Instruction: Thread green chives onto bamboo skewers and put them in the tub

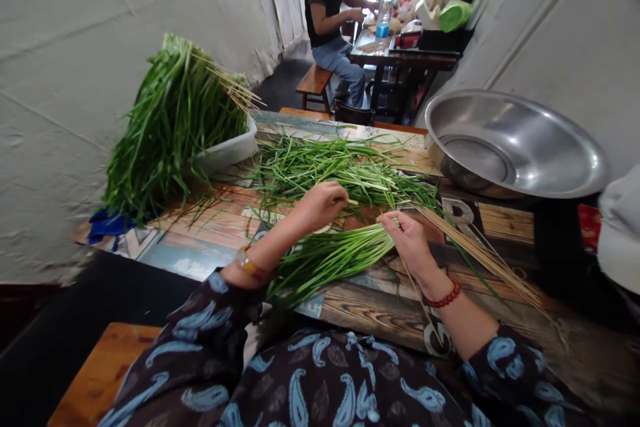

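Note:
Garlic chives lie side by side on the table, their pale ends gathered at my right hand. That hand is closed in a pinch on a bamboo skewer, whose long end slants down toward my body. The chive ends appear to be threaded on it, though my fingers hide the exact spot. My left hand is closed too, just above the row, and a pale chive stalk pokes out of its fingertips. Behind both hands spreads a loose heap of chives.
Spare bamboo skewers lie at the right. A large steel basin stands at the back right. At the left, skewered chives stand piled in a white tray. Farther off, a person sits at another table.

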`<action>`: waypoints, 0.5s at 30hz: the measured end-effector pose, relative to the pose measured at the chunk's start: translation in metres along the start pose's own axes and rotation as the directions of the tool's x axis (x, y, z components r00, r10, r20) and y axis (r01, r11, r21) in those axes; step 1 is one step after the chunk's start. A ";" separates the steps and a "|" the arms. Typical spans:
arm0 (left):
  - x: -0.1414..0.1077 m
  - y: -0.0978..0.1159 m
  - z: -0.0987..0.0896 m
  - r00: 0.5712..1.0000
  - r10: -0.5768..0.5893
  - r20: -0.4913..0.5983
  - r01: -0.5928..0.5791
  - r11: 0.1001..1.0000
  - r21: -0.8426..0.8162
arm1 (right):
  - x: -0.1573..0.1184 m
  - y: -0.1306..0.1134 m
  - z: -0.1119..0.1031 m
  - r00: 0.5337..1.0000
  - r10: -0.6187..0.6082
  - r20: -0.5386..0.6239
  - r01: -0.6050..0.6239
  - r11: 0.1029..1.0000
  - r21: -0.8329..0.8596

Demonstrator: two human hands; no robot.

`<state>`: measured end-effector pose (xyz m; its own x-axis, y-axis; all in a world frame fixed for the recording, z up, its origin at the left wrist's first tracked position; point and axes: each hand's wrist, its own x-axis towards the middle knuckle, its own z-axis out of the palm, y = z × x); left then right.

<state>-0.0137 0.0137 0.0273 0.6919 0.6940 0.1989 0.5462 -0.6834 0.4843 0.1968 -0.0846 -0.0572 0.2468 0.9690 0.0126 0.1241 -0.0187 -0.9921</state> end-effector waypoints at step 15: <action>-0.061 0.013 0.000 0.929 0.066 0.363 -0.133 0.978 0.161 | 0.009 -0.009 0.050 0.975 -0.014 -0.224 0.033 0.996 0.084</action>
<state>-0.0488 -0.0377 0.0218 0.8506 0.5177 -0.0923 0.5186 -0.7969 0.3099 0.1496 -0.0632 -0.0544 0.4538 0.8895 0.0538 0.0511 0.0343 -0.9981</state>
